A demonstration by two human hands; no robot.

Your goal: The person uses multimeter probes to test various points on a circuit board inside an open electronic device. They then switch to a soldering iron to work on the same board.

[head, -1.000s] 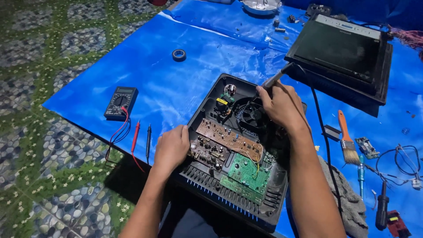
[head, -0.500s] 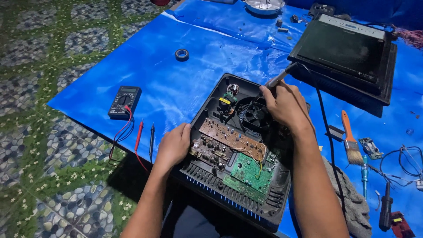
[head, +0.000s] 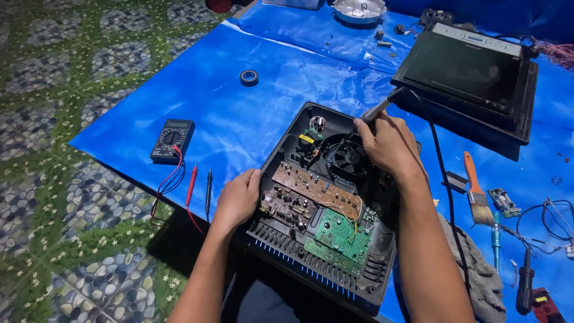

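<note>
A: The right hand (head: 388, 140) is closed around a soldering iron (head: 378, 109), tip down inside the opened induction cooker base (head: 323, 203), just beside the black cooling fan (head: 350, 158).

B: And the left hand (head: 238, 200)?

A: Curled over the base's left edge, fingers touching the brown circuit board (head: 314, 190), steadying it on the blue tarp (head: 251, 113).

B: Risk?

A: I'd judge the iron could slip onto the fan's plastic or the thin wires near the green board (head: 341, 233) and melt them. Its cord (head: 445, 197) trails past the forearm; a snag could jerk the tip.

B: The multimeter (head: 172, 140)?

A: Well apart, at left, probes lying beside it.
</note>
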